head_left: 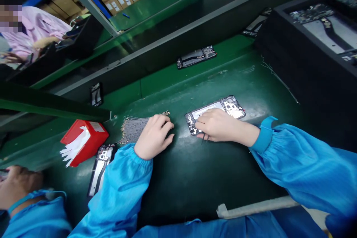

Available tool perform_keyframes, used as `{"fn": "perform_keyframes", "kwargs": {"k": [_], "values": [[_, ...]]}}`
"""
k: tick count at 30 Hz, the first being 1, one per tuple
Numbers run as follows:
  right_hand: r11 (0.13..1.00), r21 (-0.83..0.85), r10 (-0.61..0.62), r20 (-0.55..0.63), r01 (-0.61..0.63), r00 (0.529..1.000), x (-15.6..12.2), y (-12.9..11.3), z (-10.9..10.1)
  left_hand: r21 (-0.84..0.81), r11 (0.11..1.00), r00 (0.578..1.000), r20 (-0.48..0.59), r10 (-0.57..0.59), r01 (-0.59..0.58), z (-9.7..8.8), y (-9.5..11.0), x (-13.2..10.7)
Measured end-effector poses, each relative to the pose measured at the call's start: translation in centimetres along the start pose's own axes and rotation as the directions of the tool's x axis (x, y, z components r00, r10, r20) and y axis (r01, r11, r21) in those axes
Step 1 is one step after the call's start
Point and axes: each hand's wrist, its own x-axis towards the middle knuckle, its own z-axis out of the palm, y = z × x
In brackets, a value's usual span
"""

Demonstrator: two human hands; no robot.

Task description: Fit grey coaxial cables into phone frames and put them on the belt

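An opened phone [230,108] lies on the green bench, its circuit board and pale metal plate showing. Over its lower left part is my right hand [216,124], closed on dark tweezers [205,138] whose two prongs show below the fingers. My left hand [156,135] rests at the right edge of a bundle of thin grey cables [135,128] with small gold-coloured ends. Its thumb and index finger are apart, with nothing visible between them; the fingertips over the cables are partly hidden.
A red bin [95,137] holds white paper strips. Other opened phones lie by my left sleeve [102,167] and along the back ledge [196,57]. A black foam box [301,63] with phone parts stands right. A co-worker's hand [21,184] is at left; another person sits across.
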Motion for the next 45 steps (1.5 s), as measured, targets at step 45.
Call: {"fn": "perform_keyframes", "kwargs": {"k": [45], "values": [[0.519, 0.789, 0.601, -0.062, -0.330, 0.797, 0.3, -0.5, -0.1, -0.254, 0.964, 0.955, -0.258, -0.149, 0.082, 4.6, 3.7, 3.1]]}}
